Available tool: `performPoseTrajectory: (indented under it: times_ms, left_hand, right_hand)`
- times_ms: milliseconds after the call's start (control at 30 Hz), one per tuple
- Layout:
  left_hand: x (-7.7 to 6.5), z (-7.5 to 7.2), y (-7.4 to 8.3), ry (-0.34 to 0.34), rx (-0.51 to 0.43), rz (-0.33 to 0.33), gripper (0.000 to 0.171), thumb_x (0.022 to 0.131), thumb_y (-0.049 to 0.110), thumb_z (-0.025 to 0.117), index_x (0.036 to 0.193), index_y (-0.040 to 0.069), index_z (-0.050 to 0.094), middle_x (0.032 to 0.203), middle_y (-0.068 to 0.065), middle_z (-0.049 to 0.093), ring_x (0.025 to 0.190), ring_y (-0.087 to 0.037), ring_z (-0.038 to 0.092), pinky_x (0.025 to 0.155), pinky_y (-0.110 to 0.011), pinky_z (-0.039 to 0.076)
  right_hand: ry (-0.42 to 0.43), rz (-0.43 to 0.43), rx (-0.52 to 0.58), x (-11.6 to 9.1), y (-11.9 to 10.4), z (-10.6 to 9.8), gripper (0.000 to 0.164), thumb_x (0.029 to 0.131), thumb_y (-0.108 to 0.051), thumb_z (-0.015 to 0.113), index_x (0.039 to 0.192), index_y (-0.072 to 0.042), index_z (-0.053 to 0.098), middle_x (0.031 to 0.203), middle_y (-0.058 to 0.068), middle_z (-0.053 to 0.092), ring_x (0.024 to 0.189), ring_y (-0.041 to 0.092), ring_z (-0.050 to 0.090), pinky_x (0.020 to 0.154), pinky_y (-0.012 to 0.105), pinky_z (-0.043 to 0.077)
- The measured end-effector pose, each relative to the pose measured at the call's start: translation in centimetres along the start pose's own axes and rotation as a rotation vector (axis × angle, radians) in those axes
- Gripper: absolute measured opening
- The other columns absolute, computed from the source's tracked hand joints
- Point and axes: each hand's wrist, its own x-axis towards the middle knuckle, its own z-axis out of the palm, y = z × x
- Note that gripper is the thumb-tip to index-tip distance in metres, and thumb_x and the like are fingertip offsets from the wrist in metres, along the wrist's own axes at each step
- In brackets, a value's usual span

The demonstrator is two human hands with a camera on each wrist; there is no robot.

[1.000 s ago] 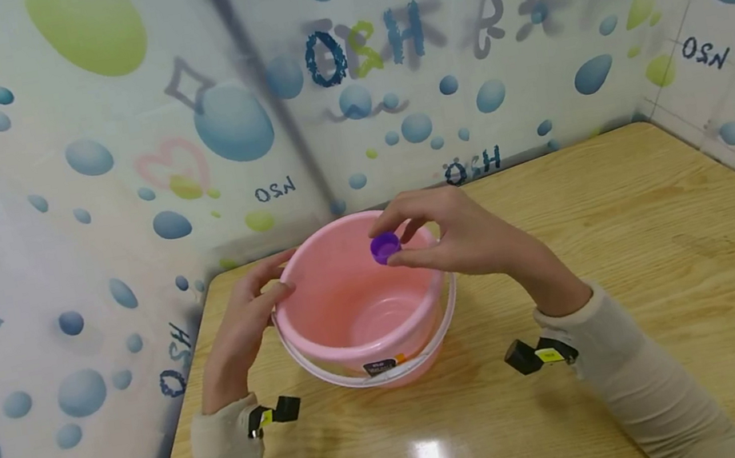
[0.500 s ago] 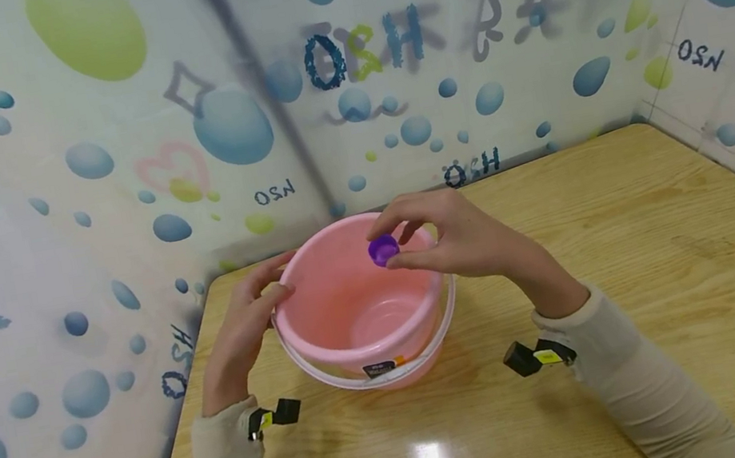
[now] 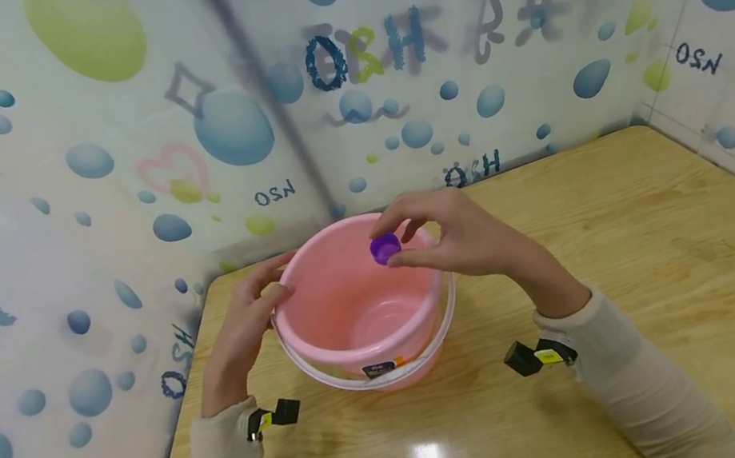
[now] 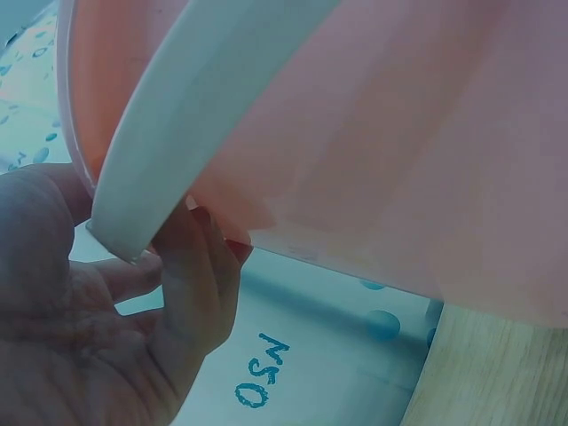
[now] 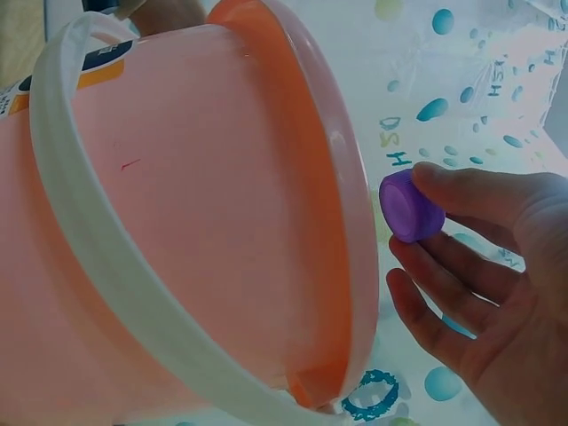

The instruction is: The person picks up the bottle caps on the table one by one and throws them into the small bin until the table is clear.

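A pink bucket [image 3: 328, 300] stands upright on the wooden table, its mouth tipped slightly into the head view. My left hand [image 3: 244, 318] grips its left rim, thumb over the edge and fingers against the outer wall. In the left wrist view, those fingers [image 4: 200, 284] are partly behind the white handle. The handle [image 5: 89, 213] hangs down at the bucket's front. Above the bucket's right side, my right hand [image 3: 459, 234] pinches a small purple bottle cap [image 3: 385, 249] between thumb and fingertips. The right wrist view has the cap [image 5: 411, 209] just outside the rim line, apart from the bucket.
The wood-grain table [image 3: 635, 257] extends to the right and toward me. A patterned wall covering [image 3: 417, 131] with blue drops rises close behind the bucket and along the left. A dark label [image 3: 380, 369] is on the bucket's front.
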Motion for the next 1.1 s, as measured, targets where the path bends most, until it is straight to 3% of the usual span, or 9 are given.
performPoseTrajectory:
  times_ms: [267,500,667,867,1100]
  left_hand:
    - [0.1,0.0,0.0,0.008,0.006,0.007,0.043,0.097,0.013,0.048,0.14,0.016,0.048,0.121,-0.016,0.054,0.074,-0.027,0.066,0.064,-0.032,0.057]
    - [1.4,-0.7,-3.0,0.012,-0.012,0.03,0.04,0.097,0.021,0.052,0.137,0.026,0.051,0.119,-0.011,0.056,0.075,-0.028,0.067,0.064,-0.035,0.058]
    - [1.0,-0.5,-2.5,0.013,-0.01,0.014,0.041,0.097,0.018,0.05,0.138,0.024,0.05,0.12,-0.011,0.055,0.078,-0.031,0.066,0.065,-0.033,0.057]
    - [0.1,-0.1,-0.9,0.006,0.0,0.012,0.043,0.097,0.013,0.048,0.141,0.017,0.048,0.122,-0.015,0.055,0.08,-0.035,0.065,0.065,-0.032,0.057]
    - [-0.1,0.0,-0.2,0.008,0.005,0.001,0.044,0.097,0.013,0.048,0.141,0.016,0.047,0.122,-0.015,0.054,0.079,-0.028,0.066,0.067,-0.032,0.057]
  right_hand:
    - [0.008,-0.003,-0.001,0.0,-0.1,0.1,0.03,0.082,-0.018,0.076,0.11,-0.012,0.069,0.106,-0.002,0.069,0.095,0.008,0.064,0.081,0.027,0.055]
    - [0.009,0.003,-0.003,-0.1,-0.2,0.4,0.03,0.082,-0.018,0.076,0.11,-0.012,0.069,0.107,-0.002,0.069,0.096,0.008,0.064,0.081,0.028,0.055]
    - [0.007,0.001,0.003,-0.1,-0.3,0.6,0.03,0.082,-0.018,0.076,0.11,-0.011,0.069,0.107,-0.002,0.07,0.095,0.008,0.064,0.081,0.028,0.055]
    - [0.005,-0.004,0.004,-0.2,-0.2,0.7,0.03,0.082,-0.018,0.076,0.11,-0.011,0.069,0.106,-0.002,0.07,0.094,0.008,0.064,0.081,0.028,0.055]
    - [0.005,-0.005,-0.001,-0.1,0.0,0.8,0.03,0.082,-0.018,0.076,0.11,-0.011,0.068,0.106,-0.002,0.069,0.094,0.008,0.064,0.08,0.028,0.055]
